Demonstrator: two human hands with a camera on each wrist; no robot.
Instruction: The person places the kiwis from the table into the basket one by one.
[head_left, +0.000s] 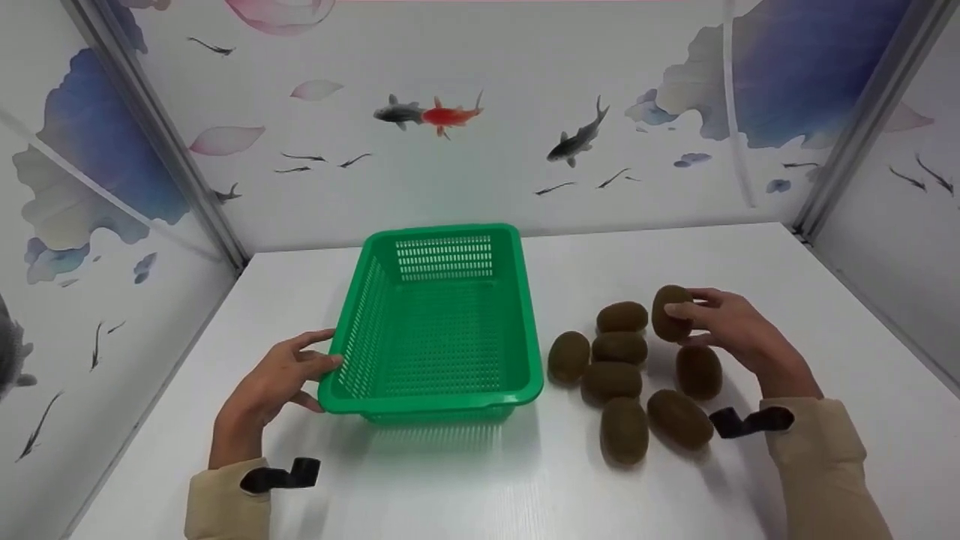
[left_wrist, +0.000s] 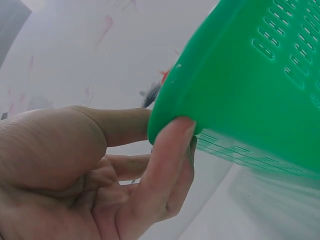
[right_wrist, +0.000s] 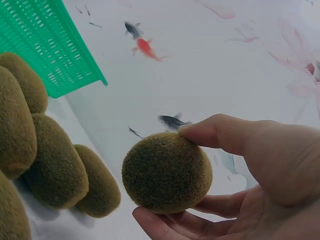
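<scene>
A green plastic basket [head_left: 525, 322] with slotted walls stands at the middle of the table, nothing inside it. My left hand [head_left: 281, 379] pinches its near left rim, thumb on one side and fingers on the other, as the left wrist view [left_wrist: 172, 150] shows close up. With my right hand [head_left: 739, 330] I hold a brown fuzzy kiwi [head_left: 670, 313] between thumb and fingers; in the right wrist view the kiwi [right_wrist: 167, 172] fills the grip. Several more kiwis [head_left: 611, 382] lie in a loose group between the basket and my right hand.
The white table [head_left: 450, 487] is enclosed by a back wall [head_left: 510, 187] and side walls printed with fish and petals. Nearest my right wrist lie a kiwi [head_left: 699, 372] and another kiwi [head_left: 679, 420]. The basket's far side is close to the back wall.
</scene>
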